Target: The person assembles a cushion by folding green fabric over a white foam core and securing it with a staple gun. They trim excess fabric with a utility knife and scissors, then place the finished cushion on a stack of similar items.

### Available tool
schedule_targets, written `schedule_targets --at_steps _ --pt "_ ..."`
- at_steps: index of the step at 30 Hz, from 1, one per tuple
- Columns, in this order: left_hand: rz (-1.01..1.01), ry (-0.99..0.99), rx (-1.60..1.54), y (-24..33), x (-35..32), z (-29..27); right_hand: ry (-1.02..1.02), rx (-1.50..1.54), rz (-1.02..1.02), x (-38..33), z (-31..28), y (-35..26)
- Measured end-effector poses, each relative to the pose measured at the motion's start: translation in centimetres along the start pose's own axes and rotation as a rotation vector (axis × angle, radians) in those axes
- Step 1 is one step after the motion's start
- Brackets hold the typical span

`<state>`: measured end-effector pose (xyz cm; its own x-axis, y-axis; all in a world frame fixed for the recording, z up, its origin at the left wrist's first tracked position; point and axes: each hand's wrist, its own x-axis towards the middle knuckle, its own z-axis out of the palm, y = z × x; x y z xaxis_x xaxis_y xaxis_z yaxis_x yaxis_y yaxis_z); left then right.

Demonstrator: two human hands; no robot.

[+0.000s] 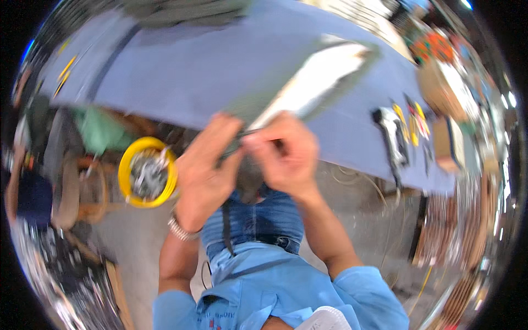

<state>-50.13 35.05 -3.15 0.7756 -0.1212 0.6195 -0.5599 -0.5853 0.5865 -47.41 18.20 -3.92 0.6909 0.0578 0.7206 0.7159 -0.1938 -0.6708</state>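
Observation:
At the table's near edge, my left hand [208,170] and my right hand [286,157] meet in front of my body, both smeared by motion. Fingers of both are closed on a dark strip [234,147], whose exact kind the blur hides. Below it, between the hands, hangs a dark piece [250,180]. A long, shiny white piece [324,71] stretches away from my right hand across the table, with dark green material [250,104] along its sides. Whether the strip joins that material I cannot tell.
A blue-covered table [181,71] spans the view. On its right lie a black-and-white hand tool [391,135], yellow-handled tools [415,121] and a box [448,144]. Dark folded cloth [187,11] lies at the back. A yellow-rimmed bucket [125,179] of small pieces stands left of me.

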Motion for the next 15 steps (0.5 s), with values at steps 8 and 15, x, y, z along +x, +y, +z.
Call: schedule_targets --at_steps 8,15 --pt "-0.033 -0.011 -0.035 -1.9 -1.9 0.7 -0.028 0.04 -0.051 -1.0 -1.0 -0.4" --pt "0.004 -0.01 0.043 -2.5 -2.2 0.3 0.079 -0.186 0.007 -2.6 -10.6 -0.8"
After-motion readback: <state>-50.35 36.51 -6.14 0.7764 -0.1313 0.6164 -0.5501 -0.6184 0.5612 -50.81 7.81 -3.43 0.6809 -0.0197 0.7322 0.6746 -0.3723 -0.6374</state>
